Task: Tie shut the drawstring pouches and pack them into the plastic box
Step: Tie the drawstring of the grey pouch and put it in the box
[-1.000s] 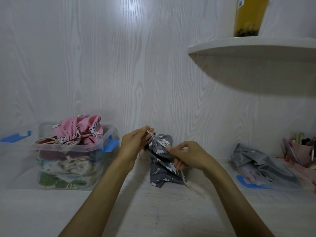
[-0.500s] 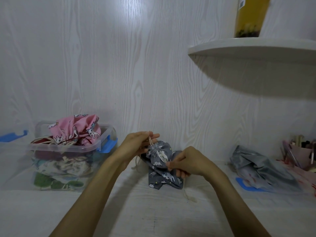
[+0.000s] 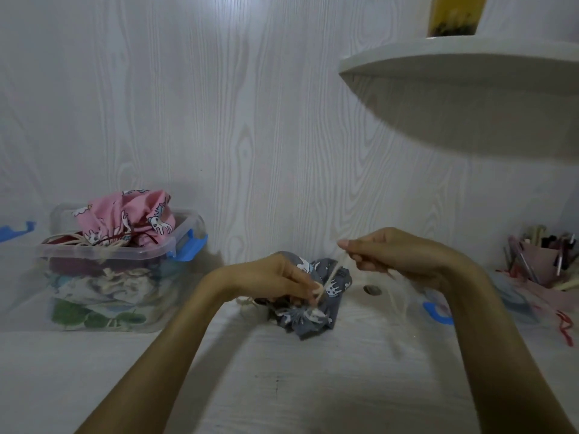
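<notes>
Two hands work a grey pouch at lower centre: the left hand pins its neck while the right hand pinches the drawstring. Pulling steadily should cinch it before packing the plastic box, left.

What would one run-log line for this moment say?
step: tying grey pouch | left hand: pinches pouch neck | right hand: pulls drawstring taut | plastic box: nearly full, pink pouch on top

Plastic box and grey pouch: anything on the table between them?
Head view: only the left hand and wrist, gripping the grey pouch; plastic box stands clear.
</notes>
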